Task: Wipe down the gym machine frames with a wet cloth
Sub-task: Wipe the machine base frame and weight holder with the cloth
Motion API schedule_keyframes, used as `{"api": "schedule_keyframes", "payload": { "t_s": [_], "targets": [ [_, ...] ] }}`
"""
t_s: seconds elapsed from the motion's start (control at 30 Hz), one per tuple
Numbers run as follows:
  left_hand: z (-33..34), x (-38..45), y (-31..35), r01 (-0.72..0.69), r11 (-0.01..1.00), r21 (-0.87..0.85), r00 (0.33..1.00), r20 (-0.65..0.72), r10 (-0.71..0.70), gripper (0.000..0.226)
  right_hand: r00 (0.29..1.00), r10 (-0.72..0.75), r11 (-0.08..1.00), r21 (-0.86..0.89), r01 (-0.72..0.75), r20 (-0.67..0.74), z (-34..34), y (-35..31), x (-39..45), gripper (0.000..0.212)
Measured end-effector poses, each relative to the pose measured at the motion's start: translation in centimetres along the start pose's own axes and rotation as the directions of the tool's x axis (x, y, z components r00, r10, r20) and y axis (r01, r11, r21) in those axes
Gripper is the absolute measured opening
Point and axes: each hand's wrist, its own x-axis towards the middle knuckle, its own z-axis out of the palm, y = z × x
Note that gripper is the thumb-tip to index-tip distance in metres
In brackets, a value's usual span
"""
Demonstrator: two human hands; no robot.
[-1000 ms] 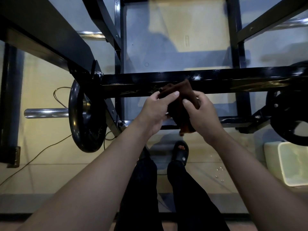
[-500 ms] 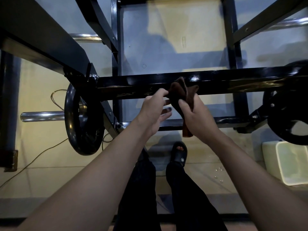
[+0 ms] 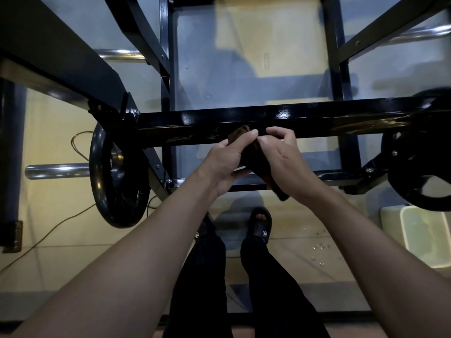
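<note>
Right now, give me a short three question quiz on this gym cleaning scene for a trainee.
1. True or false: both the left hand and the right hand hold the brown cloth.
2. Which black part is the cloth closest to? A) the horizontal frame bar B) the weight plate C) the chrome bar
3. Fill in: the pale plastic bin stands on the floor to the person's ____ side.

Key: 1 true; 2 A; 3 right.
</note>
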Motion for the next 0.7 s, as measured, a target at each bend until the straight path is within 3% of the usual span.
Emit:
{"api": "schedule_keyframes", "payload": {
  "t_s": [0.07, 0.13, 0.23, 0.33, 0.4, 0.47, 0.57, 0.63, 0.7],
  "targets": [
    [0.1, 0.1, 0.0, 0.015, 0.997, -0.077, 1.000, -0.021, -0.016, 0.022, 0.999, -0.005, 0.999, -0.049, 0.007, 0.049, -0.1, 0.0, 0.2, 0.027],
    [0.1, 0.3, 0.2, 0.022, 0.992, -0.122, 0.999, -0.028, -0.025, 0.021, 0.985, 0.014, 0.998, -0.058, -0.004, 0.173, -0.2, -0.2, -0.1, 0.051],
    [-0.2, 0.0, 0.7, 0.054, 0.990, -0.127, 0.998, -0.019, -0.057, 0.032, 0.971, -0.019, 0.932, -0.346, 0.103, 0.237, 0.3, -0.9, -0.5, 0.065],
    [-1.5, -0.1, 0.7, 0.046, 0.999, -0.009, 0.999, -0.023, -0.046, 0.050, 0.999, -0.052, 0.893, -0.447, 0.052, 0.012, 0.5, -0.4, 0.1, 0.052],
    [-3.4, 0.3, 0.3, 0.004, 0.996, 0.085, 0.981, -0.192, 0.012, 0.052, 0.974, -0.041, 0.922, -0.385, -0.048, -0.221, -0.3, -0.1, 1.0, 0.052],
    [-6.0, 0.8, 0.1, -0.040, 0.989, 0.140, 0.877, -0.469, 0.102, 0.050, 0.920, -0.075, 0.934, -0.350, -0.071, -0.386, -2.2, 0.2, 2.3, 0.056],
    [-9.1, 0.6, 1.2, -0.029, 0.976, 0.216, 0.659, -0.730, 0.181, 0.090, 0.875, -0.113, 0.800, -0.566, -0.201, -0.470, -5.2, 1.1, 4.2, 0.058],
    [-10.9, 0.5, 2.8, -0.143, 0.947, 0.289, 0.576, -0.753, 0.317, 0.113, 0.890, -0.061, 0.704, -0.652, -0.283, -0.452, -5.6, 1.8, 5.1, 0.057],
    [-12.0, 0.5, 4.2, -0.311, 0.897, 0.313, 0.538, -0.720, 0.438, 0.115, 0.923, -0.051, 0.697, -0.675, -0.241, -0.382, -4.2, 1.8, 5.5, 0.059]
  ]
}}
